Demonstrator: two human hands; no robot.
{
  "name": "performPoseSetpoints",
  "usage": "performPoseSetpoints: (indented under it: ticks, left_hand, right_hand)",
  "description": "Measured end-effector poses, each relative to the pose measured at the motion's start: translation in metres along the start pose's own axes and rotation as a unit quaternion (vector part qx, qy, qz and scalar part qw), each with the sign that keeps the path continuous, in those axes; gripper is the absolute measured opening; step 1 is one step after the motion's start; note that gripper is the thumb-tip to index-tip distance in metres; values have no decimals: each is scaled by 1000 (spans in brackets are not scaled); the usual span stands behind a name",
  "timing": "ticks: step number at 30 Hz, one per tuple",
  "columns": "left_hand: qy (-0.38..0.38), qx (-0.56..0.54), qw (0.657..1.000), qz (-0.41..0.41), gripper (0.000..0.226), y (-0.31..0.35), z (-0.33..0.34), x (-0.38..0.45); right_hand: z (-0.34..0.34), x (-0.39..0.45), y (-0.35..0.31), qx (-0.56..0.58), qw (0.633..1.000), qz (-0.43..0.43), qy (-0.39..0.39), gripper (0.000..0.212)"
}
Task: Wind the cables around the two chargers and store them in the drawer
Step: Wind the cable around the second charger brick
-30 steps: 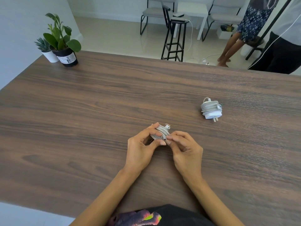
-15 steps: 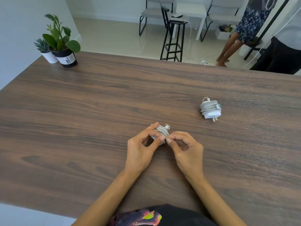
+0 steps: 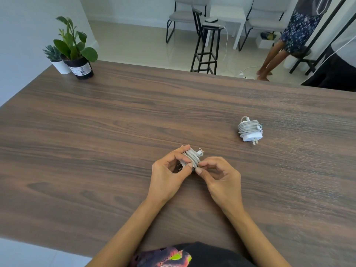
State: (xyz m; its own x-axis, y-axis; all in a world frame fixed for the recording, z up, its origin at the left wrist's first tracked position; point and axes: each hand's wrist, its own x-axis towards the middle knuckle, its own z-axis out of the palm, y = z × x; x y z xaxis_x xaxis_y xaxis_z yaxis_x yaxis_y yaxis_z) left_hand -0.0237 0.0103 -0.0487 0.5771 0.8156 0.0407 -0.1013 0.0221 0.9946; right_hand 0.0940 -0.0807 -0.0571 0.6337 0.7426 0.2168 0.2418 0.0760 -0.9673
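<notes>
Item one: small white charger wound in grey-white cable (image 3: 190,158), held just above the dark wood-grain table (image 3: 115,122). Your left hand (image 3: 169,174) grips its body between thumb and curled fingers, likely to steady it; your right hand (image 3: 221,178) pinches the coil at its near edge, seemingly tucking the loose end.

Item two: second white charger, cable fully wound (image 3: 250,130), lying well apart to your right, prongs toward you, probably awaiting storage.

Drawer: not in view.
</notes>
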Motion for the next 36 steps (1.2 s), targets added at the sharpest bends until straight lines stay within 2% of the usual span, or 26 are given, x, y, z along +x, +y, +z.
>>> performPoseSetpoints:
  ticks: [5, 9, 18, 26, 36]
  left_hand:
    - [-16, 26, 1000, 7, 19, -1, -1, 0]
    - [-12, 33, 999, 7, 12, -1, -1, 1]
    - [-29, 66, 997, 17, 18, 0, -5, 3]
    - [-42, 106, 992, 46, 18, 3, -6, 1]
    - [-58, 179, 981, 57, 19, 1, -15, 1]
  right_hand:
    - [-5, 2, 0, -62, 997, -39, -11, 39]
    - [-4, 0, 0, -100, 993, -53, -24, 38]
    - [-4, -2, 4, -206, 970, -127, -15, 36]
    - [-3, -1, 7, -176, 977, -118, -10, 40]
    - [-4, 1, 5, -139, 985, -93, -46, 44]
